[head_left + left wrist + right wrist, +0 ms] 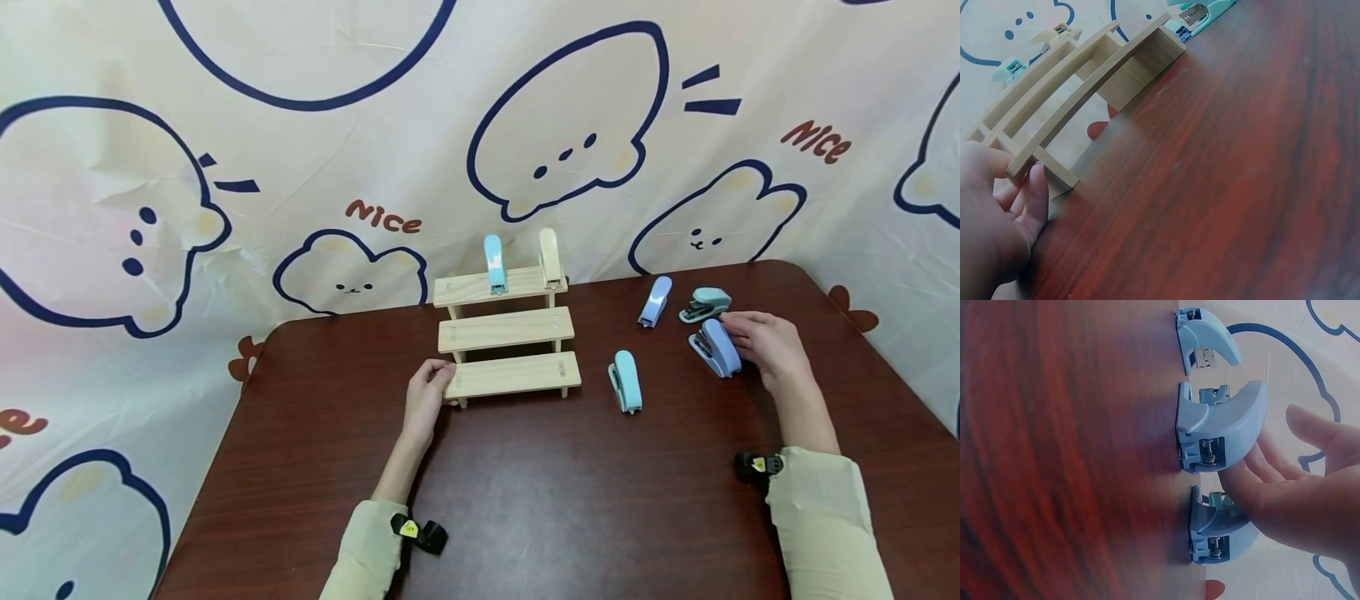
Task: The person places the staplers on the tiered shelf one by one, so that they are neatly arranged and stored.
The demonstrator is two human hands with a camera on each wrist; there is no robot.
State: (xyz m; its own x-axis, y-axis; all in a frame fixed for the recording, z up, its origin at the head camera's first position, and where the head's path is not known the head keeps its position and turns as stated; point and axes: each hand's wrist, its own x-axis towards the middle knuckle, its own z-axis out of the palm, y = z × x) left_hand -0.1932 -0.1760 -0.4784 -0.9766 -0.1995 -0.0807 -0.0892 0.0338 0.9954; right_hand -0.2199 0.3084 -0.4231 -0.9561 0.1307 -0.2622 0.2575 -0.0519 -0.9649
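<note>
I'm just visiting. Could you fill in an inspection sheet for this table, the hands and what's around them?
Surface: dark brown table, glossy in places.
Things: a wooden rack with three tiers; a blue stapler and a cream stapler sit on the top one. Right of it on the table: turquoise stapler, teal stapler, far lavender stapler, near lavender stapler.
Clutter: nothing seen.
Left hand: pinches the lowest tier's left end.
Right hand: beside the near lavender stapler, thumb apart from it; finger contact unclear.
Cables: nothing seen.
Surroundings: cartoon-printed sheet behind the table.
</note>
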